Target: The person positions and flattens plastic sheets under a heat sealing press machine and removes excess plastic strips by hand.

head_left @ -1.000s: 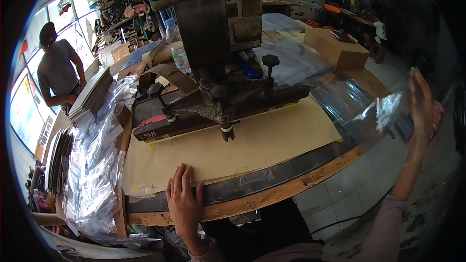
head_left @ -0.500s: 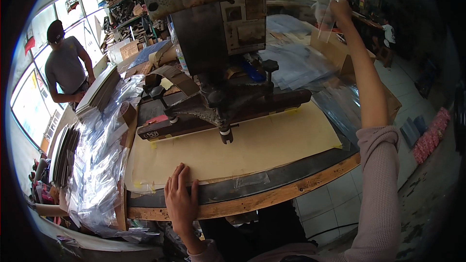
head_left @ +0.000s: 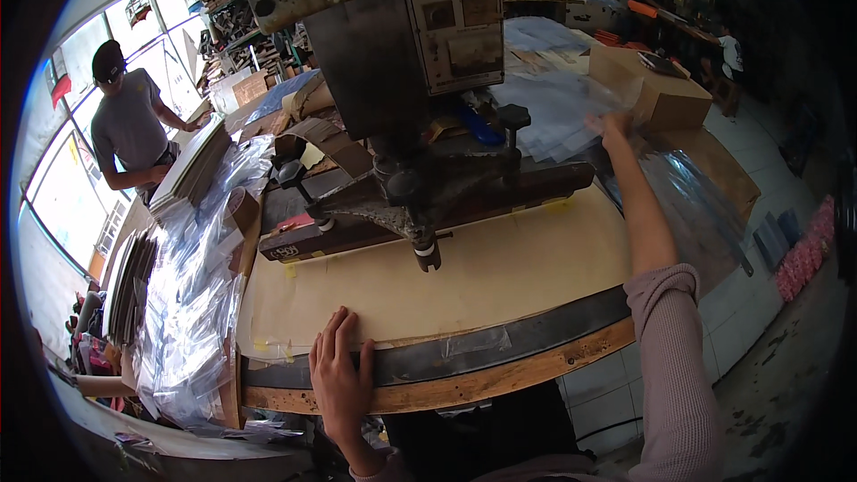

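Note:
My left hand (head_left: 342, 370) lies flat, fingers stretched, over the wooden front edge (head_left: 500, 378) of the worktable. Its fingertips reach a broad tan sheet (head_left: 428, 299) spread on the dark bed. At the far right, my right hand (head_left: 612, 128) is closed on a clear plastic sheet (head_left: 630, 105), whose outline is blurred. Near that hand is a pile of clear plastic sheets (head_left: 549, 116). Above the tan sheet stands a press head with a long dark bar (head_left: 500, 199), close over the sheet's far side.
Crumpled clear film (head_left: 183, 321) and stacked boards (head_left: 192, 165) line the left side. A cardboard box (head_left: 656, 85) stands at the far right, with more clear sheets (head_left: 683, 205) overhanging the right edge. A person (head_left: 132, 125) stands at the far left; another sits far right.
My right hand has come down from high at the far right toward the plastic pile, bringing the clear sheet with it. My left hand stays on the table edge. The view has shifted slightly.

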Available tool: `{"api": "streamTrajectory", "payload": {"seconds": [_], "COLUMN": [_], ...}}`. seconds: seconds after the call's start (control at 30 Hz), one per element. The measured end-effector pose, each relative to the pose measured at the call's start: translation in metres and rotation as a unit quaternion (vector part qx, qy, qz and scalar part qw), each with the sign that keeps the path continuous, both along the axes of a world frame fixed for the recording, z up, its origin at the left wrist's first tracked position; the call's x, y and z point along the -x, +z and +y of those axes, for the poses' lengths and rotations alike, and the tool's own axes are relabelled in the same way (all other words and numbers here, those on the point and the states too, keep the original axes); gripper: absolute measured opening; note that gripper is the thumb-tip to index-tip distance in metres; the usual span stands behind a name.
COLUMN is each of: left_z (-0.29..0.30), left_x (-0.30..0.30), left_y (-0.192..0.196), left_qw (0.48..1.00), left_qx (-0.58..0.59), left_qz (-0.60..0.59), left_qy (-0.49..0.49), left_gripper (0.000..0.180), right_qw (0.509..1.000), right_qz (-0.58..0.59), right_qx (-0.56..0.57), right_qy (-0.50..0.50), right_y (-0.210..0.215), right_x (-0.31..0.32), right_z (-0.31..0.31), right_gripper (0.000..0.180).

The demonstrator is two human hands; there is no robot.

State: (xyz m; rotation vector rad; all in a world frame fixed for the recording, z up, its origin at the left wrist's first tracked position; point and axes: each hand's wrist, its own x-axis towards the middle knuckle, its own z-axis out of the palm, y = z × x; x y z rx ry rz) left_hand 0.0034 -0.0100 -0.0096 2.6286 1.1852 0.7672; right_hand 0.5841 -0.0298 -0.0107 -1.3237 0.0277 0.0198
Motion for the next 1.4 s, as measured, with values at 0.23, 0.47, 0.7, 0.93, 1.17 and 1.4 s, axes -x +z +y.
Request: {"api": "streamTrajectory", "payload": {"seconds": [0.23,0.47,0.7,0.93,1.17,1.4], "left_z": [-0.002,-0.002,-0.004,0.0,0.001,-0.001], "left_x": [0.001,-0.003,0.0,0.002,0.002,0.002], "left_y": [0.005,0.002,0.004,0.0,-0.002,-0.001], "left_qw": [1.0,1.0,1.0,1.0,0.999,1.0], "left_qx": [0.013,0.001,-0.005,-0.023,-0.032,-0.031], "left_qz": [0.009,0.009,0.011,-0.004,-0.003,0.0], "left_qy": [0.019,0.003,0.003,-0.009,-0.004,-0.006], "left_gripper": [0.037,0.037,0.037,0.036,0.036,0.035], "right_qw": [0.972,0.938,0.666,0.665,0.657,0.661], "right_qz": [0.004,-0.106,-0.51,-0.541,-0.557,-0.563], "right_qx": [0.073,0.276,0.472,0.419,0.421,0.406], "right_qy": [0.224,0.18,0.271,0.298,0.285,0.286], "right_y": [0.007,0.009,-0.004,-0.001,-0.006,-0.005], "right_x": [0.001,-0.002,0.086,0.116,0.113,0.111], "right_z": [-0.003,-0.049,-0.124,-0.127,-0.125,-0.124], "right_gripper": [0.018,0.021,0.019,0.036,0.037,0.034]}}
